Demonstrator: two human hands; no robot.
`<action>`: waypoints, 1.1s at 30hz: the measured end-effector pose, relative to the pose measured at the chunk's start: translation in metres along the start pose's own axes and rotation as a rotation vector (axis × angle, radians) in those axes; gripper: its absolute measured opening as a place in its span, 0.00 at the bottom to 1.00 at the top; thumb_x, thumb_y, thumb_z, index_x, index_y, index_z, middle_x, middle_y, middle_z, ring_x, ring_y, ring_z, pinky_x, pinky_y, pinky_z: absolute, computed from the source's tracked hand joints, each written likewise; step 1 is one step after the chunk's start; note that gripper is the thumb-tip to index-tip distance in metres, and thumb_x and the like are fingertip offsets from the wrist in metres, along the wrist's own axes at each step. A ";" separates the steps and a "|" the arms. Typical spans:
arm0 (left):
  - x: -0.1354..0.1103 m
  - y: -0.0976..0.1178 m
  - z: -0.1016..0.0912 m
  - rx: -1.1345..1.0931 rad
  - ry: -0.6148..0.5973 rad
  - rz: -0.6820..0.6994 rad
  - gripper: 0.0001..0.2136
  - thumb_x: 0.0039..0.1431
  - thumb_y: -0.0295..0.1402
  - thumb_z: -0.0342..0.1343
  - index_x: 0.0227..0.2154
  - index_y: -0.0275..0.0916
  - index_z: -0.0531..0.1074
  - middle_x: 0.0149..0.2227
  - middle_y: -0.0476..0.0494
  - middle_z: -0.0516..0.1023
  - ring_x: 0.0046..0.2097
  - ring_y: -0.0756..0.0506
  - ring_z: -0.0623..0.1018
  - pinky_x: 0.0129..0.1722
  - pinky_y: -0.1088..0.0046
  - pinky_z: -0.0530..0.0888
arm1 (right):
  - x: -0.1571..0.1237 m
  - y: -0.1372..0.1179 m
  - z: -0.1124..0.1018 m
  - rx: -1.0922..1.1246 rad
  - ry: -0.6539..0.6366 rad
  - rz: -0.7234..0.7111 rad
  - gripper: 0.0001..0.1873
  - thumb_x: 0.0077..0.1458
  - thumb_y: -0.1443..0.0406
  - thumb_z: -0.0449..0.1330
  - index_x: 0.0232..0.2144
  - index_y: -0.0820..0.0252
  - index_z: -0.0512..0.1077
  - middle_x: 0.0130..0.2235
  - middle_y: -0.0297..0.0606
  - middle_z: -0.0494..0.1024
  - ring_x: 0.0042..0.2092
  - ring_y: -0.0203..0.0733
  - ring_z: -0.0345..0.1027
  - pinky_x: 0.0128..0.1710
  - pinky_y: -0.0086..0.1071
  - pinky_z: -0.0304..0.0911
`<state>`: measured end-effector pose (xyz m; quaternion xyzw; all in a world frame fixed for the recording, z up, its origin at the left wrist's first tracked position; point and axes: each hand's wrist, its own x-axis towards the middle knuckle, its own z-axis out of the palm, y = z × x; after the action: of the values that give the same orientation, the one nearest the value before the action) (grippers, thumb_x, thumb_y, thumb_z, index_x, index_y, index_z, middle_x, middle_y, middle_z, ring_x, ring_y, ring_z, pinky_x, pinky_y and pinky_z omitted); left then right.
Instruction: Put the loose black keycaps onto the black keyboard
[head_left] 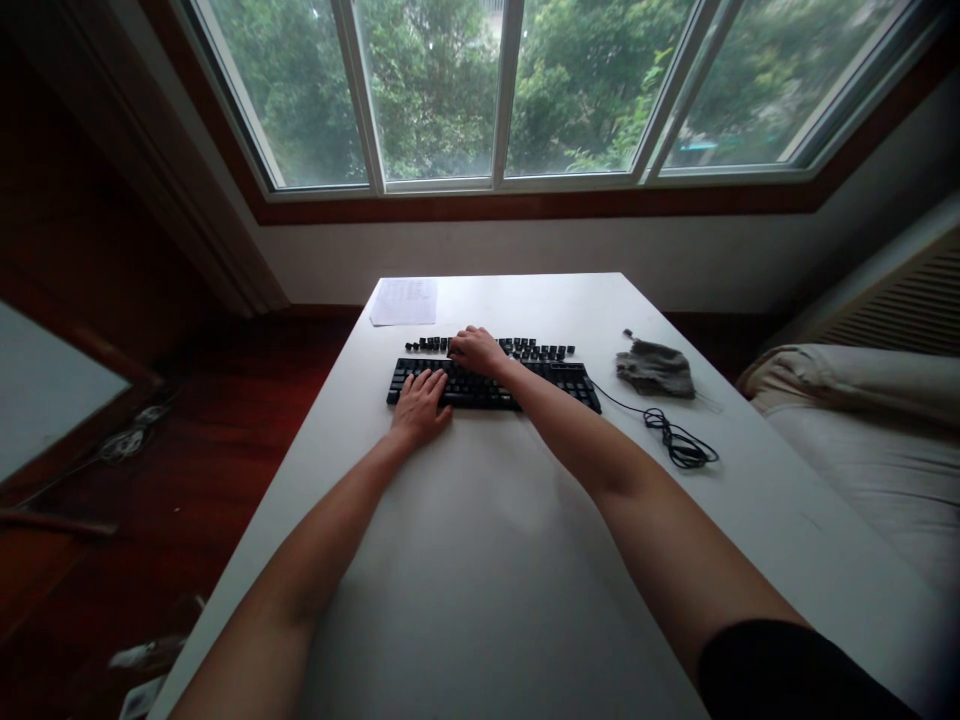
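One black keyboard (491, 393) lies on a white table (480, 560), loose keycaps (544, 352) behind it. Left hand (422, 402) rests on its left end, fingers spread. Right hand (478, 351) curls over its far edge; whether it pinches anything cannot be told.

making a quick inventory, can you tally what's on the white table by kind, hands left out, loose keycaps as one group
Keyboard: 1
Group of loose black keycaps: 1 (too small to count singly)
Partly coiled black cable: 1
Paper, sheet or stack: 1
Grey cloth item: 1
Total: 5
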<state>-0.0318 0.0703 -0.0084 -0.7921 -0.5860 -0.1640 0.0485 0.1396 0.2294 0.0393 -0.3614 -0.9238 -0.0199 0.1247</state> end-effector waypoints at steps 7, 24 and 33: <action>-0.001 0.000 0.001 0.008 0.005 0.000 0.32 0.66 0.41 0.53 0.71 0.40 0.59 0.73 0.40 0.59 0.73 0.35 0.58 0.73 0.49 0.50 | -0.016 0.005 -0.004 0.096 -0.100 -0.150 0.10 0.61 0.63 0.64 0.43 0.59 0.81 0.44 0.43 0.83 0.49 0.48 0.71 0.48 0.33 0.59; -0.002 -0.002 0.003 0.056 0.020 0.089 0.31 0.68 0.40 0.51 0.72 0.36 0.57 0.74 0.39 0.57 0.74 0.36 0.57 0.73 0.50 0.51 | -0.014 -0.010 -0.002 0.092 -0.178 -0.092 0.11 0.62 0.61 0.62 0.43 0.57 0.83 0.43 0.41 0.84 0.43 0.43 0.75 0.41 0.28 0.61; 0.000 -0.007 0.002 0.057 -0.037 0.186 0.32 0.71 0.42 0.47 0.74 0.38 0.52 0.76 0.41 0.50 0.75 0.37 0.51 0.74 0.50 0.49 | -0.031 0.028 -0.001 0.235 -0.052 0.072 0.12 0.62 0.67 0.60 0.43 0.56 0.83 0.44 0.37 0.85 0.44 0.41 0.76 0.43 0.28 0.62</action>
<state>-0.0377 0.0729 -0.0109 -0.8443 -0.5150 -0.1276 0.0752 0.1805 0.2299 0.0316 -0.3775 -0.9092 0.1025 0.1427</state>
